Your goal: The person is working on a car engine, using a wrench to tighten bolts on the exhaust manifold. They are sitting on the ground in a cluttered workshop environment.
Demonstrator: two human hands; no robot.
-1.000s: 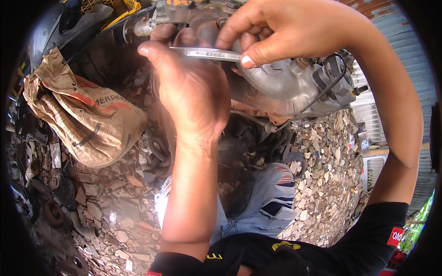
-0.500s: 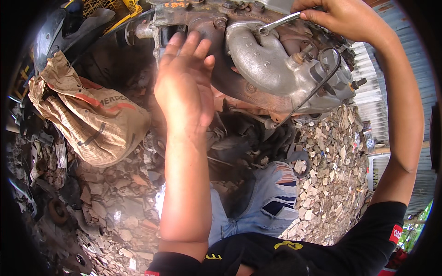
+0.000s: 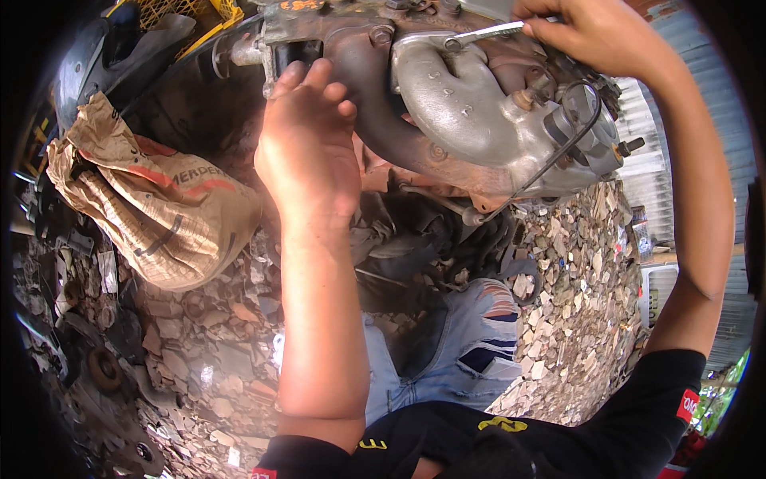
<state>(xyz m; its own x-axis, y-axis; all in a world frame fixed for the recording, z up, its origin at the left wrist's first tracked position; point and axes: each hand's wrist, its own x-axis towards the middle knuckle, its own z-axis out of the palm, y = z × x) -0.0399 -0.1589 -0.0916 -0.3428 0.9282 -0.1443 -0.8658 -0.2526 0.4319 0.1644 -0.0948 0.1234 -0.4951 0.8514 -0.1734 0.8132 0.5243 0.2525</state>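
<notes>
My right hand (image 3: 570,32) pinches the outer end of a silver wrench (image 3: 491,33) at the top right. The wrench's other end sits around a bolt (image 3: 453,45) on a silver cast-metal pipe (image 3: 459,96), which curves along the engine (image 3: 351,48). My left hand (image 3: 311,144) is raised at the engine's left side, palm turned up, with loosely bent fingers apart and nothing seen in them. Its fingertips are by a metal bracket (image 3: 270,60) and a dark opening; whether they touch is hard to tell.
A crumpled brown paper sack (image 3: 167,211) stands at the left. Broken stone chips (image 3: 558,295) cover the ground around my torn jeans (image 3: 471,343). Dark metal parts (image 3: 104,367) lie at the lower left, and a thin black hose (image 3: 558,148) loops along the engine's right end.
My left hand has shifted slightly left, and its fingers are more bent. The wrench has swung a little, its bolt end slightly higher in view, still in my right hand.
</notes>
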